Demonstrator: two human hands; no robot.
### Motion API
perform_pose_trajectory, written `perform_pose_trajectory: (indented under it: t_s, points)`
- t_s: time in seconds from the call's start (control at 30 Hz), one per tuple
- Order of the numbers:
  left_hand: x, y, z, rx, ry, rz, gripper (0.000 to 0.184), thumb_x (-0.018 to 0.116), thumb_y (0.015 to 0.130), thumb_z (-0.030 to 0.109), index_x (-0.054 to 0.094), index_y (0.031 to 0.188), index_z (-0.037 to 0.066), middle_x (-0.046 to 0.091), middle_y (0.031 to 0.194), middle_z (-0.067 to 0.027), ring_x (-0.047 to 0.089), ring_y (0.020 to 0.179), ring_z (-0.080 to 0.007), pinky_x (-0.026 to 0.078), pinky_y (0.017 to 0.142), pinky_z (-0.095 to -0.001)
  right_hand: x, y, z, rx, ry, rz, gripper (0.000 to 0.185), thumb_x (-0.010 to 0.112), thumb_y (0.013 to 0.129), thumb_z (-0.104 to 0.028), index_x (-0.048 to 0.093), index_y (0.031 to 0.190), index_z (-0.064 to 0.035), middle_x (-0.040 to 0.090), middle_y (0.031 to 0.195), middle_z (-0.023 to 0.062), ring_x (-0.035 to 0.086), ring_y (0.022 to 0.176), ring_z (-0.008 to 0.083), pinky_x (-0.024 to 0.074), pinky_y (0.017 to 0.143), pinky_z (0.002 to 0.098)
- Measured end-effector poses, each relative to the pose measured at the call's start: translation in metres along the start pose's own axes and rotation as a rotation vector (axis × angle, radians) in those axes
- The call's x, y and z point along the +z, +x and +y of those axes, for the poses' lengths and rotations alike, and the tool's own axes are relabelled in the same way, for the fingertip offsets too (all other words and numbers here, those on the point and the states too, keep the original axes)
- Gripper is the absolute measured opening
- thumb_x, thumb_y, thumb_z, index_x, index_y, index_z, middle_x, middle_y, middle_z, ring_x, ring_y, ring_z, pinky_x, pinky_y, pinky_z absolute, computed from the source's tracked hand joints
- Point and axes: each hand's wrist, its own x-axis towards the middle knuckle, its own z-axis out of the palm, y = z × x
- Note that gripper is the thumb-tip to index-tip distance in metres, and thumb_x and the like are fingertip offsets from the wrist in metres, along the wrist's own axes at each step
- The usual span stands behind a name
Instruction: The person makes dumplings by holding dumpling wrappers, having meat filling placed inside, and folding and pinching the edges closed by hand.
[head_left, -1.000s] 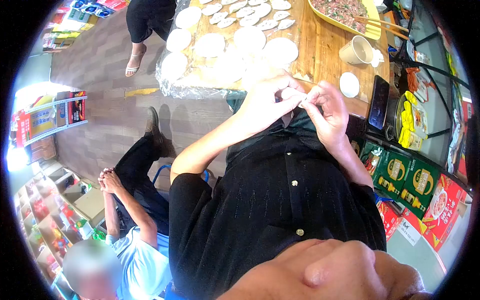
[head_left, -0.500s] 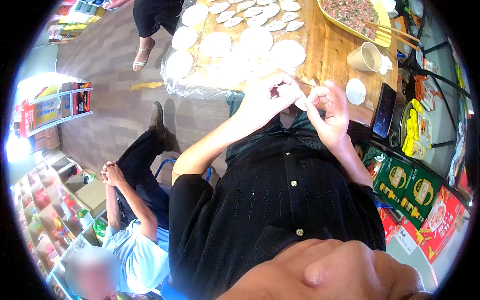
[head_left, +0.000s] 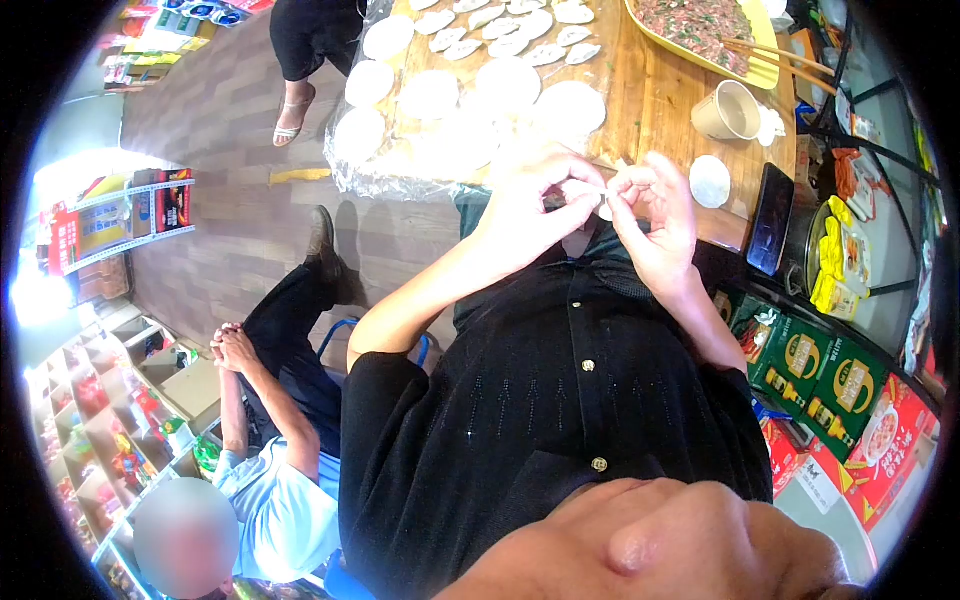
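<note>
My left hand (head_left: 555,200) and my right hand (head_left: 652,215) meet at the table's near edge, fingertips pinched together. Between them is a small white dumpling (head_left: 605,208), mostly covered by the fingers. Round dough wrappers (head_left: 430,94) lie on plastic film just beyond my left hand, some washed out by glare. Several folded dumplings (head_left: 507,45) rest farther back. A single wrapper (head_left: 710,182) lies to the right of my right hand.
A yellow tray of minced filling (head_left: 695,35) with chopsticks (head_left: 785,62) stands at the back right, near a paper cup (head_left: 727,112). A phone (head_left: 770,220) lies at the table's right edge. A seated person (head_left: 275,490) is at left; another person's leg (head_left: 297,100) shows beyond.
My fingers have shifted slightly along the dumpling, and my right fingers have drawn closer to the left ones. The view has moved a little.
</note>
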Motion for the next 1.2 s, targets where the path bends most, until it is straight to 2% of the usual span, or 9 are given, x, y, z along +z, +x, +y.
perform_pose_trajectory:
  t_s: [0.03, 0.1, 0.33, 0.4, 0.73, 0.83, 0.9, 1.0, 1.2]
  points:
    - [0.001, -0.001, 0.002, 0.000, 0.002, -0.001, 0.014, 0.065, 0.086, 0.006, 0.063, 0.099, 0.000, 0.061, 0.097, -0.0046, 0.058, 0.087, -0.0102, 0.049, 0.074, -0.0244, -0.002, 0.000, 0.002, -0.032, 0.001, -0.007, 0.060, 0.063, 0.082, 0.012, 0.036, 0.135, 0.0010, 0.060, 0.098, 0.0090, 0.056, 0.077, 0.0108, 0.0477, 0.068, 0.0242]
    - [0.004, -0.002, 0.007, -0.174, -0.286, 0.040, 0.015, 0.064, 0.088, 0.007, 0.061, 0.101, 0.000, 0.060, 0.096, -0.0020, 0.057, 0.088, -0.0081, 0.049, 0.076, -0.0245, -0.004, 0.000, 0.002, -0.064, 0.003, -0.012, 0.061, 0.063, 0.082, 0.012, 0.035, 0.135, 0.0009, 0.060, 0.098, 0.0085, 0.056, 0.077, 0.0105, 0.0476, 0.068, 0.0241]
    - [0.013, 0.000, -0.003, -0.166, -0.220, 0.032, 0.010, 0.064, 0.089, 0.004, 0.061, 0.098, 0.001, 0.059, 0.096, -0.0023, 0.057, 0.087, -0.0084, 0.049, 0.075, -0.0233, -0.010, -0.008, -0.005, -0.020, 0.065, -0.080, 0.061, 0.065, 0.081, 0.011, 0.036, 0.134, 0.0004, 0.058, 0.098, 0.0082, 0.055, 0.077, 0.0095, 0.0473, 0.068, 0.0234]
    - [0.015, 0.001, -0.002, -0.045, -0.160, 0.035, 0.010, 0.065, 0.087, 0.003, 0.061, 0.096, 0.000, 0.059, 0.097, -0.0046, 0.057, 0.087, -0.0103, 0.050, 0.075, -0.0233, -0.010, -0.007, -0.006, -0.039, 0.058, -0.084, 0.060, 0.066, 0.081, 0.011, 0.037, 0.133, 0.0003, 0.058, 0.098, 0.0084, 0.055, 0.077, 0.0093, 0.0472, 0.068, 0.0232]
    - [0.012, -0.002, 0.003, -0.022, -0.112, 0.055, 0.011, 0.066, 0.086, 0.001, 0.062, 0.096, 0.000, 0.058, 0.100, -0.0062, 0.058, 0.088, -0.0123, 0.050, 0.076, -0.0249, -0.005, 0.001, -0.005, -0.001, 0.010, -0.047, 0.067, 0.065, 0.082, 0.011, 0.031, 0.139, -0.0028, 0.060, 0.100, 0.0097, 0.055, 0.076, 0.0100, 0.0460, 0.066, 0.0234]
    - [0.011, -0.005, 0.001, -0.035, -0.137, 0.061, 0.013, 0.066, 0.086, 0.003, 0.062, 0.098, 0.002, 0.058, 0.100, -0.0046, 0.057, 0.088, -0.0104, 0.049, 0.075, -0.0238, -0.007, 0.001, -0.004, -0.014, -0.008, -0.064, 0.069, 0.064, 0.081, 0.012, 0.029, 0.139, -0.0039, 0.059, 0.097, 0.0088, 0.056, 0.076, 0.0104, 0.0451, 0.064, 0.0232]
    - [0.012, -0.007, 0.001, -0.183, -0.312, 0.080, 0.015, 0.067, 0.087, 0.004, 0.062, 0.101, 0.002, 0.059, 0.099, -0.0021, 0.057, 0.088, -0.0076, 0.049, 0.076, -0.0224, -0.008, 0.000, -0.004, -0.008, -0.015, -0.070, 0.070, 0.063, 0.081, 0.012, 0.028, 0.140, -0.0044, 0.059, 0.095, 0.0084, 0.056, 0.076, 0.0106, 0.0447, 0.064, 0.0231]
    - [0.008, -0.009, -0.003, -0.247, -0.345, 0.064, 0.015, 0.066, 0.088, 0.004, 0.061, 0.102, 0.003, 0.060, 0.098, -0.0002, 0.056, 0.087, -0.0056, 0.048, 0.077, -0.0209, -0.011, 0.000, -0.006, -0.019, -0.010, -0.042, 0.072, 0.062, 0.081, 0.013, 0.026, 0.141, -0.0058, 0.058, 0.093, 0.0080, 0.056, 0.076, 0.0107, 0.0442, 0.063, 0.0231]
    - [0.012, -0.012, -0.005, -0.217, -0.343, 0.067, 0.012, 0.066, 0.089, 0.004, 0.061, 0.100, 0.002, 0.060, 0.097, -0.0008, 0.057, 0.085, -0.0057, 0.048, 0.076, -0.0205, -0.010, -0.004, -0.017, -0.065, 0.075, -0.167, 0.073, 0.064, 0.081, 0.012, 0.027, 0.141, -0.0067, 0.059, 0.093, 0.0088, 0.055, 0.075, 0.0095, 0.0450, 0.063, 0.0225]
